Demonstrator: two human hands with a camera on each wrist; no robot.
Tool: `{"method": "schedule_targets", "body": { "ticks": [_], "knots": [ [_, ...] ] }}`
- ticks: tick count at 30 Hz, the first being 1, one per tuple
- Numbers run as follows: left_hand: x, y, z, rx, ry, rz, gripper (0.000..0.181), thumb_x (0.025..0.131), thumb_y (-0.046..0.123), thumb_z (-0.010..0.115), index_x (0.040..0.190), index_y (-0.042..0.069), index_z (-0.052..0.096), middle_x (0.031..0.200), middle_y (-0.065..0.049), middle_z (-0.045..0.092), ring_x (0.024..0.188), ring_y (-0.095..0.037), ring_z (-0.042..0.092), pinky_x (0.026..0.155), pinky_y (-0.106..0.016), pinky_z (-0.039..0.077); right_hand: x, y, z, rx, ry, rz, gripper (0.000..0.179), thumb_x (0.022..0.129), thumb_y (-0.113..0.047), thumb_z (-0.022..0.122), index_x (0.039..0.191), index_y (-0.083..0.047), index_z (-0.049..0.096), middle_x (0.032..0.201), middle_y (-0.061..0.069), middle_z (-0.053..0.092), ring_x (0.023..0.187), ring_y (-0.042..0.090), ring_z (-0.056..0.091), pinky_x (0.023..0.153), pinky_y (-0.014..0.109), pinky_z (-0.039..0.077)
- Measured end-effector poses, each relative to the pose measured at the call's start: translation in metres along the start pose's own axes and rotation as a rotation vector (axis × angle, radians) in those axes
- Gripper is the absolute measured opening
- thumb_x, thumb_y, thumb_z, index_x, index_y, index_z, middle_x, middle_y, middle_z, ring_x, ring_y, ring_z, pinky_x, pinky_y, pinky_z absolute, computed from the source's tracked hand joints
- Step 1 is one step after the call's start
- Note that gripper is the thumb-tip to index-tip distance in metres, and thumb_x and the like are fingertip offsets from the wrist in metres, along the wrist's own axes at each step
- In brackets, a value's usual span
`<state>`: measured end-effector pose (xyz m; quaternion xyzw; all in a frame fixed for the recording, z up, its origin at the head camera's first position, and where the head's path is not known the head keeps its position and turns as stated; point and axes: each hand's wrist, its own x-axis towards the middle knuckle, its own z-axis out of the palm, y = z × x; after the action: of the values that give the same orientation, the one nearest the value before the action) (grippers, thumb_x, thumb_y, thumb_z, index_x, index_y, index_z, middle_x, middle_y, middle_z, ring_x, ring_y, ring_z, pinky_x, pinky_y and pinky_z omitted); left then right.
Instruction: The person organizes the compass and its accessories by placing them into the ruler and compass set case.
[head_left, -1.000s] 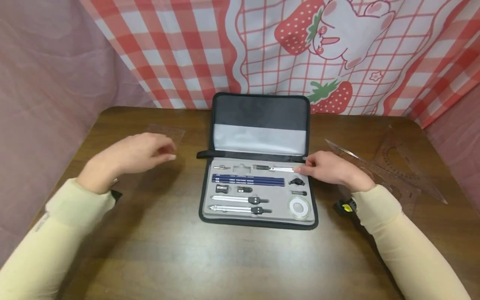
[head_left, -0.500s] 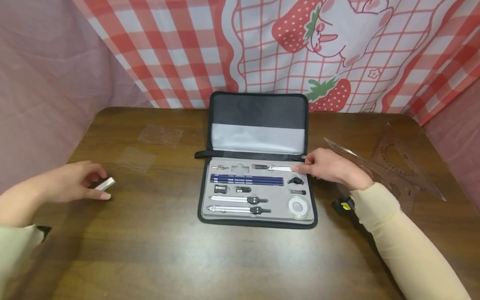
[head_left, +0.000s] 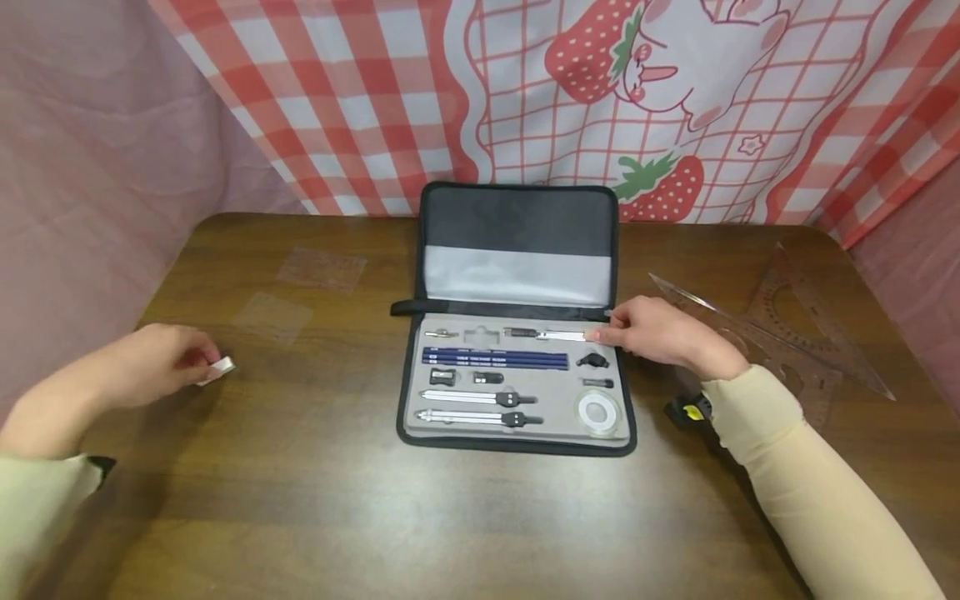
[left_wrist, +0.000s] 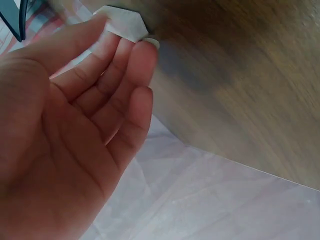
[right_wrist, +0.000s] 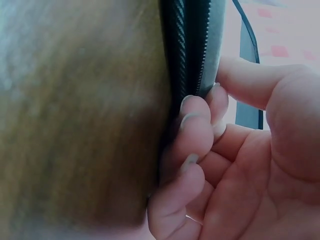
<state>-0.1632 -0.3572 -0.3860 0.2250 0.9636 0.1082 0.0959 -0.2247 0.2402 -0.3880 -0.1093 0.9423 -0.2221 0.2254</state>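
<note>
At the table's left side, my left hand (head_left: 138, 371) pinches a small white block (head_left: 219, 368) that looks like an eraser. In the left wrist view, the thumb and fingertips hold the pale block (left_wrist: 127, 24) just over the wood. My right hand (head_left: 663, 333) grips the right edge of an open black zip case (head_left: 558, 404), thumb over the grey insert and fingers against the zippered side (right_wrist: 192, 55). In the insert lie two compasses (head_left: 480, 417), blue pencils (head_left: 495, 359), a sharpener (head_left: 442, 377), a silver-and-black pen-like tool (head_left: 558, 336) and a round white disc (head_left: 597, 412).
Two clear rectangular sheets (head_left: 322, 269) lie at the back left. Clear set squares (head_left: 810, 333) overlap on the right, with a black-and-yellow object (head_left: 686, 411) partly beneath the right sleeve. A checked cloth (head_left: 360, 100) hangs behind the table.
My left hand has moved from near the clear sheets to the table's left side, where the white block shows in its fingers. The right hand stays on the case edge.
</note>
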Motion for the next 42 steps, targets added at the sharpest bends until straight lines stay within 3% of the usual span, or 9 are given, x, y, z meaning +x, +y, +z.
{"method": "schedule_targets", "body": {
  "ticks": [6, 11, 14, 19, 24, 29, 36, 42],
  "knots": [
    [0.005, 0.004, -0.001, 0.003, -0.001, 0.007, 0.012, 0.083, 0.009, 0.078, 0.082, 0.015, 0.067, 0.069, 0.016, 0.057, 0.063, 0.000, 0.049, 0.058, -0.027, 0.045, 0.002, 0.001, 0.002, -0.003, 0.010, 0.004, 0.045, 0.092, -0.051, 0.067, 0.076, -0.009, 0.064, 0.064, 0.002, 0.049, 0.059, 0.018, 0.044, 0.054, 0.032, 0.033],
    [0.010, 0.009, 0.001, 0.042, 0.061, 0.068, 0.016, 0.076, 0.003, 0.079, 0.082, 0.013, 0.068, 0.069, 0.015, 0.056, 0.064, -0.003, 0.050, 0.058, -0.029, 0.046, 0.002, 0.001, 0.002, -0.011, 0.014, 0.002, 0.046, 0.092, -0.051, 0.067, 0.074, -0.009, 0.063, 0.063, 0.002, 0.048, 0.058, 0.018, 0.043, 0.053, 0.031, 0.032],
    [0.017, 0.019, -0.001, 0.073, 0.097, 0.079, 0.014, 0.075, 0.005, 0.080, 0.083, 0.011, 0.070, 0.070, 0.012, 0.056, 0.065, -0.007, 0.051, 0.058, -0.033, 0.046, 0.002, 0.001, 0.002, -0.014, 0.017, 0.003, 0.046, 0.092, -0.052, 0.067, 0.073, -0.009, 0.062, 0.063, 0.002, 0.048, 0.058, 0.018, 0.042, 0.053, 0.031, 0.032],
    [0.039, 0.051, -0.005, 0.047, 0.136, 0.127, 0.012, 0.077, 0.007, 0.078, 0.087, 0.008, 0.071, 0.073, 0.009, 0.059, 0.066, -0.007, 0.053, 0.059, -0.032, 0.048, 0.002, 0.002, 0.003, -0.020, 0.023, -0.002, 0.047, 0.092, -0.052, 0.067, 0.071, -0.010, 0.060, 0.062, 0.001, 0.047, 0.057, 0.017, 0.041, 0.052, 0.031, 0.031],
    [0.065, 0.089, -0.004, 0.003, 0.129, 0.199, 0.012, 0.080, 0.006, 0.077, 0.090, 0.009, 0.071, 0.078, 0.006, 0.063, 0.068, -0.007, 0.057, 0.060, -0.030, 0.050, 0.003, 0.003, 0.003, -0.026, 0.032, -0.026, 0.047, 0.093, -0.050, 0.066, 0.068, -0.011, 0.057, 0.061, 0.000, 0.046, 0.055, 0.016, 0.040, 0.051, 0.031, 0.031],
    [0.101, 0.132, 0.001, -0.018, 0.139, 0.270, 0.016, 0.081, 0.011, 0.081, 0.094, 0.013, 0.071, 0.084, 0.004, 0.067, 0.071, -0.010, 0.060, 0.064, -0.031, 0.053, 0.001, 0.006, 0.001, -0.028, 0.036, -0.019, 0.047, 0.093, -0.049, 0.066, 0.066, -0.011, 0.056, 0.060, 0.000, 0.045, 0.054, 0.016, 0.040, 0.051, 0.031, 0.031],
    [0.149, 0.195, 0.008, 0.040, 0.154, 0.401, 0.018, 0.086, 0.024, 0.078, 0.102, 0.017, 0.074, 0.089, 0.006, 0.067, 0.073, -0.008, 0.059, 0.063, -0.030, 0.051, -0.003, 0.009, -0.001, -0.031, 0.037, 0.005, 0.046, 0.094, -0.046, 0.066, 0.066, -0.011, 0.055, 0.059, 0.000, 0.044, 0.054, 0.016, 0.039, 0.051, 0.031, 0.031],
    [0.175, 0.220, 0.015, 0.067, 0.120, 0.424, 0.012, 0.088, 0.025, 0.076, 0.099, 0.020, 0.074, 0.085, 0.009, 0.067, 0.073, -0.009, 0.058, 0.066, -0.032, 0.051, -0.001, 0.005, 0.000, -0.038, 0.037, -0.006, 0.048, 0.092, -0.049, 0.068, 0.065, -0.012, 0.055, 0.059, -0.001, 0.044, 0.053, 0.015, 0.039, 0.051, 0.030, 0.029]
  ]
}}
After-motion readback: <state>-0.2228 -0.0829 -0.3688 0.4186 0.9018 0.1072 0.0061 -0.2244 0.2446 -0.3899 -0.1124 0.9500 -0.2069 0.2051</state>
